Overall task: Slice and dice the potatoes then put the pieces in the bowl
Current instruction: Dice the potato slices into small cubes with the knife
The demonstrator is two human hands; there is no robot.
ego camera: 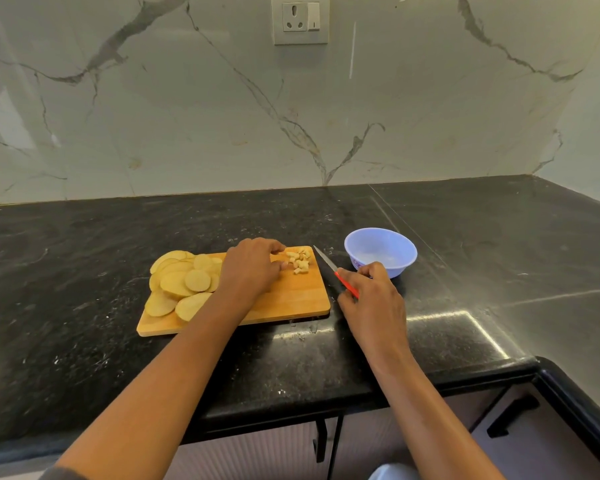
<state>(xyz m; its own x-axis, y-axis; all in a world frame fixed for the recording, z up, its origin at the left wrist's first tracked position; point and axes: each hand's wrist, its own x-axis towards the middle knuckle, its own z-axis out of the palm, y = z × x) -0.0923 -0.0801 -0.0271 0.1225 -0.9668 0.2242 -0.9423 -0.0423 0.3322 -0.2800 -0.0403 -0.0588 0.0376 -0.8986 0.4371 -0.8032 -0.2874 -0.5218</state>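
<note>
A wooden cutting board (291,299) lies on the black counter. Several round potato slices (182,284) are piled on its left half. A small heap of diced potato pieces (299,260) sits at its far right corner. My left hand (252,265) rests on the board, its curled fingertips touching the near side of the diced heap. My right hand (369,294) grips the red handle of a knife (328,265), blade pointing away and left, just off the board's right edge. A light blue bowl (400,245) stands right of the board and looks to hold nothing.
The black stone counter (118,358) runs to a marble wall with a socket (300,19). The counter's front edge turns a corner at the lower right, with cabinet handles (321,441) below.
</note>
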